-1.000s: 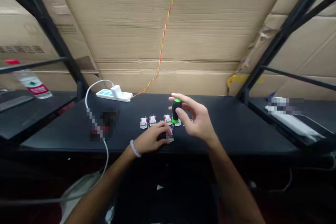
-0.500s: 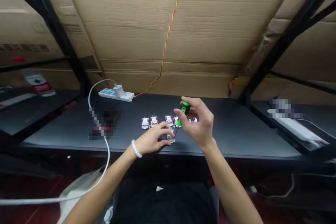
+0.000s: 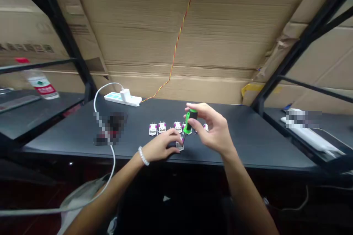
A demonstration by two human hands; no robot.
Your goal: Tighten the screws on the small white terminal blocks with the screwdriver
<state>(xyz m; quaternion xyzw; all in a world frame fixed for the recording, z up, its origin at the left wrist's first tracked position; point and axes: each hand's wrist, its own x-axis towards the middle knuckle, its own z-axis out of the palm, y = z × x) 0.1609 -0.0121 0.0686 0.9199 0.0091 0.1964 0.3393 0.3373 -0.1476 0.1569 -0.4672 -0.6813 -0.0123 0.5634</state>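
A green and black screwdriver [image 3: 188, 122] is gripped by its handle in my right hand [image 3: 212, 126], thumb and fingers around it. Its shaft slants down to a small white and purple part [image 3: 179, 144] near the table's front edge. My left hand [image 3: 162, 145], with a white bead bracelet [image 3: 143, 156] at the wrist, pinches that part from the left. Behind it stands a row of several similar parts, among them one at the left end [image 3: 153, 129] and one near the middle [image 3: 177, 126]. The screwdriver's tip is too small to make out.
A white power strip [image 3: 111, 97] with a plugged-in charger [image 3: 125, 95] lies at the back left, its white cable [image 3: 113, 161] hanging over the front edge. A pixelated dark object [image 3: 110, 128] lies left. Black shelf posts [image 3: 286, 62] and cardboard [image 3: 220, 44] enclose the dark tabletop [image 3: 248, 139].
The screwdriver's handle has turned and my right hand's fingers have shifted around it. My left hand stays on the same part.
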